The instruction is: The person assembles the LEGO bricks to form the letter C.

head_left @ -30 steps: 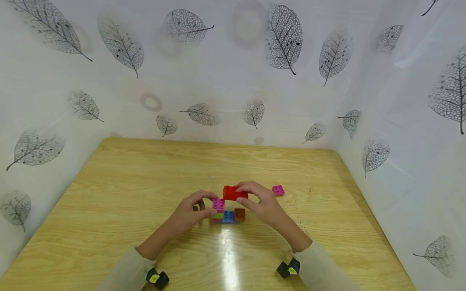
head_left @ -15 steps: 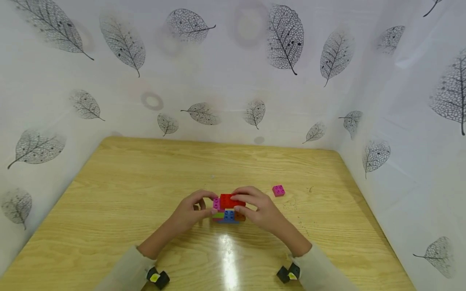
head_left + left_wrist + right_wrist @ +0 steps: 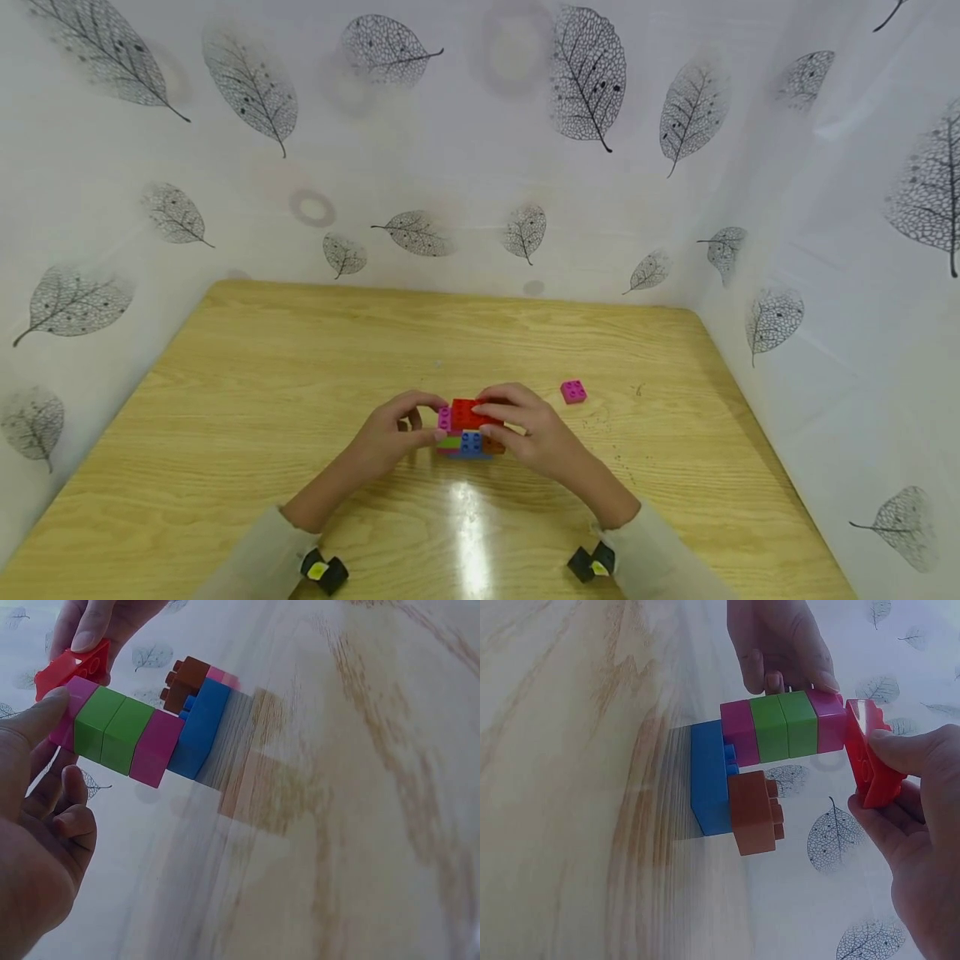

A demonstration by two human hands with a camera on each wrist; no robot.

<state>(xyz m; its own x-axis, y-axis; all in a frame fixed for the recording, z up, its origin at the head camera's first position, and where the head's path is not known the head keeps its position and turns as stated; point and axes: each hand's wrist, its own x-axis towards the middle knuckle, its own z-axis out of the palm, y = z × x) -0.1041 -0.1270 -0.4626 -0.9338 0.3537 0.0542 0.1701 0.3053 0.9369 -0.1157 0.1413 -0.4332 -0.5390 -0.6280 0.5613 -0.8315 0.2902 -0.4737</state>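
A stack of toy building bricks stands on the table. Its base is a long blue brick (image 3: 707, 780). On one end rise a pink brick (image 3: 739, 733), two green bricks (image 3: 770, 729) and a top pink brick (image 3: 829, 721); a brown brick (image 3: 751, 814) sits at the other end. My left hand (image 3: 393, 433) pinches the top pink brick between thumb and fingers. My right hand (image 3: 531, 425) grips a red brick (image 3: 462, 412) by its free end. The red brick's other end lies over part of the top pink brick, and the rest juts out above the brown one.
A loose pink brick (image 3: 573, 392) lies on the wooden table (image 3: 315, 350), beyond my right hand. A white sheet (image 3: 465, 158) printed with leaves walls the table at the back and sides.
My right hand has brought the red brick down and toward me, from behind the stack onto the top pink brick. My left hand has kept its hold on the stack.
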